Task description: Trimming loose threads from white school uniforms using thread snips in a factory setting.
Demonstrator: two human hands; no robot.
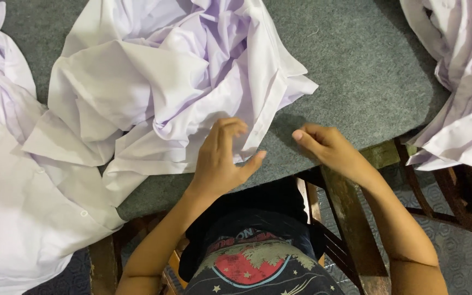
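Pale lilac shirt [176, 82], crumpled on the grey counter [356, 71], its button edge under the left hand [219, 158] with fingers spread open; right hand [323, 145] loosely curled, empty, just beside.

Three pale lilac shirt heaps [170, 82], two hands [219, 158], one grey table [356, 71].
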